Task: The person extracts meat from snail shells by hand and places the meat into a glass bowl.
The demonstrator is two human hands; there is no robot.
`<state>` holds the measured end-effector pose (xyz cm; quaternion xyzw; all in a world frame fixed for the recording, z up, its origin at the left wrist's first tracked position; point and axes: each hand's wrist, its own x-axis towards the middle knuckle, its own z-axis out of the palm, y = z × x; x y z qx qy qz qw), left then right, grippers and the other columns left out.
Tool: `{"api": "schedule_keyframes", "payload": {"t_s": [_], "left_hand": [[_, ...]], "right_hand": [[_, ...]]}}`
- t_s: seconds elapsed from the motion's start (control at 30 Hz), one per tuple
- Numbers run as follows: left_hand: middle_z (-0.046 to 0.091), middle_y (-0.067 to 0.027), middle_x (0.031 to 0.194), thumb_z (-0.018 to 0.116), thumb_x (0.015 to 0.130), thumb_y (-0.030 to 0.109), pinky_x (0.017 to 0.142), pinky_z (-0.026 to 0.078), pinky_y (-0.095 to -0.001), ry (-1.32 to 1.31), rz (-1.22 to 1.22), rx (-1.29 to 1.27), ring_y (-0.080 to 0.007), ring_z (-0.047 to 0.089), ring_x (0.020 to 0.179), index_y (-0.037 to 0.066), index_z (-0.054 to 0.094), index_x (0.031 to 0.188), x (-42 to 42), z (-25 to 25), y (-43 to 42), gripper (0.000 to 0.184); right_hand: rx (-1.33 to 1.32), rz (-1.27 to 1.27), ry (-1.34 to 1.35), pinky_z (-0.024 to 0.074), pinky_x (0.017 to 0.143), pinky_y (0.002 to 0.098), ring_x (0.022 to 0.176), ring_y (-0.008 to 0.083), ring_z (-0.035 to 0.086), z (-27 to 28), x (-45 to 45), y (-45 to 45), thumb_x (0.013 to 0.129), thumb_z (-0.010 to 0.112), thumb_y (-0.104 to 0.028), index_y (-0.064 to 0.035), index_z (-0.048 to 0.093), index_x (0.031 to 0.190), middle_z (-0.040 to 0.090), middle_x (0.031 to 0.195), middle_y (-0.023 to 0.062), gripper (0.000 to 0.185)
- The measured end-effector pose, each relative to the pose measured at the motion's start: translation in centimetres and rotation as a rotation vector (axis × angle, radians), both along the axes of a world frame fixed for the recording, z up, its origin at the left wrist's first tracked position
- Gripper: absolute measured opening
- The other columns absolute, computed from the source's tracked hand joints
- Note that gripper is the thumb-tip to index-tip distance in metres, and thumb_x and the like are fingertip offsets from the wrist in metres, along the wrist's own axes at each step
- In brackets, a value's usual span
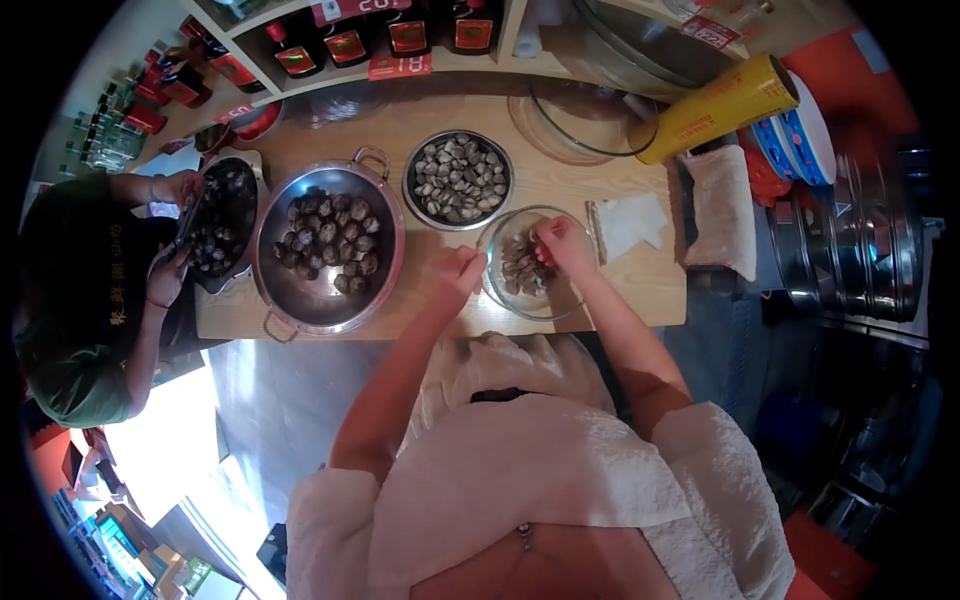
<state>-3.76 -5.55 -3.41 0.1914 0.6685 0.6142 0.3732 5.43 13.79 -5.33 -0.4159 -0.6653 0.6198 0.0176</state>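
Observation:
A glass bowl (545,300) with several small brown shellfish (525,265) in it stands near the table's front edge. Over its right part is my right hand (566,246), fingers drawn together at the shellfish; what they pinch, if anything, is too small to tell. My left hand (460,275) is closed at the bowl's left rim, and what it holds, if anything, is hidden. Behind the bowl sits a round metal bowl (411,190) of grey clams (458,178). To the left stands a large steel colander (325,308) with dark round shells (333,235).
At the left a co-worker (90,260) handles dark shells in a tray (228,275). A white cloth (632,226), a yellow roll (720,108) and an empty glass bowl (575,130) lie right and behind. Shelves with bottles (345,42) border the table's back.

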Motion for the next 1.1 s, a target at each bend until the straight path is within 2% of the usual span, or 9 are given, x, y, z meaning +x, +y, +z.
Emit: {"api": "schedule_keyframes", "payload": {"t_s": [0.27,0.4,0.47,0.7,0.8,0.87,0.9,0.97,1.1], "left_hand": [[0.048,-0.0016,0.056,0.056,0.08,0.011,0.045,0.034,-0.022,-0.003,-0.033,-0.06,-0.0072,0.046,0.049,0.001,0.051,0.07,0.1,1.5,-2.0,0.015],[0.047,-0.0016,0.056,0.056,0.08,0.011,0.045,0.034,-0.0223,0.031,-0.076,-0.074,-0.0073,0.046,0.048,0.001,0.051,0.069,-0.1,1.5,-2.6,0.016],[0.048,0.0004,0.055,0.055,0.082,0.022,0.047,0.032,-0.0219,0.027,-0.112,-0.044,-0.0053,0.042,0.05,0.002,0.054,0.074,-0.1,1.5,-2.8,0.021],[0.047,-0.0009,0.056,0.054,0.082,0.013,0.047,0.034,-0.0215,-0.048,-0.101,0.033,-0.0071,0.044,0.049,0.001,0.052,0.071,-0.6,1.2,-3.1,0.016],[0.047,-0.0005,0.057,0.053,0.083,0.013,0.047,0.034,-0.0211,-0.081,-0.091,-0.012,-0.0067,0.044,0.049,0.001,0.051,0.073,-0.9,1.2,-3.4,0.015],[0.047,-0.0005,0.057,0.053,0.084,0.013,0.047,0.034,-0.0209,-0.103,-0.088,0.038,-0.0064,0.044,0.05,0.002,0.051,0.073,-0.9,0.7,-3.6,0.015],[0.047,-0.0005,0.057,0.053,0.084,0.013,0.047,0.034,-0.0209,-0.1,-0.085,0.038,-0.0064,0.044,0.05,0.002,0.051,0.073,-1.0,0.5,-3.7,0.015],[0.047,-0.0006,0.057,0.053,0.083,0.014,0.048,0.034,-0.0209,-0.077,-0.071,0.075,-0.0066,0.044,0.05,0.002,0.051,0.073,-1.0,0.3,-4.0,0.016],[0.048,-0.0008,0.057,0.053,0.083,0.015,0.048,0.035,-0.0209,-0.079,-0.044,0.025,-0.0069,0.045,0.05,0.002,0.051,0.073,-1.1,0.6,-5.3,0.017]], "right_hand": [[0.064,-0.134,0.016,0.0385,0.036,0.0218,0.043,0.0098,0.051,-3.7,-0.8,-1.6,0.082,0.052,-0.017,-0.0008,0.053,0.083,0.056,0.058,0.0047,0.016],[0.057,-0.162,0.001,0.0379,0.035,0.0225,0.041,0.0102,0.05,-3.1,-0.9,-1.9,0.082,0.052,-0.019,-0.0001,0.054,0.083,0.057,0.057,0.0055,0.019],[0.105,-0.192,-0.048,0.0375,0.034,0.0228,0.039,0.0106,0.05,-2.4,-0.8,-1.9,0.083,0.051,-0.022,0.0003,0.055,0.084,0.057,0.055,0.0061,0.023],[0.214,-0.223,-0.057,0.0398,0.036,0.0237,0.04,0.0113,0.052,0.1,-0.4,-1.9,0.083,0.051,-0.025,-0.0013,0.058,0.083,0.057,0.054,0.0059,0.025],[0.479,-0.103,0.0,0.0445,0.043,0.0265,0.046,0.016,0.056,3.6,-2.5,-2.7,0.081,0.053,-0.024,-0.0052,0.059,0.083,0.059,0.058,0.0065,0.02],[0.867,0.161,0.1,0.0475,0.055,0.0309,0.061,0.0216,0.059,5.6,-5.2,-2.9,0.076,0.057,-0.023,-0.0092,0.061,0.08,0.061,0.068,0.0074,0.015],[0.866,0.162,0.103,0.0475,0.055,0.0309,0.061,0.0216,0.059,4.6,-6.7,-2.6,0.076,0.057,-0.023,-0.0092,0.061,0.08,0.061,0.068,0.0074,0.015],[1.146,0.563,-0.112,0.0474,0.064,0.0349,0.074,0.0249,0.058,1.9,-9.6,-2.0,0.07,0.061,-0.023,-0.011,0.062,0.075,0.06,0.077,0.0083,0.013],[1.05,0.868,-0.198,0.0464,0.068,0.0379,0.078,0.0256,0.058,1.7,-12.3,-3.7,0.065,0.063,-0.024,-0.0119,0.063,0.072,0.059,0.081,0.009,0.014]]}}
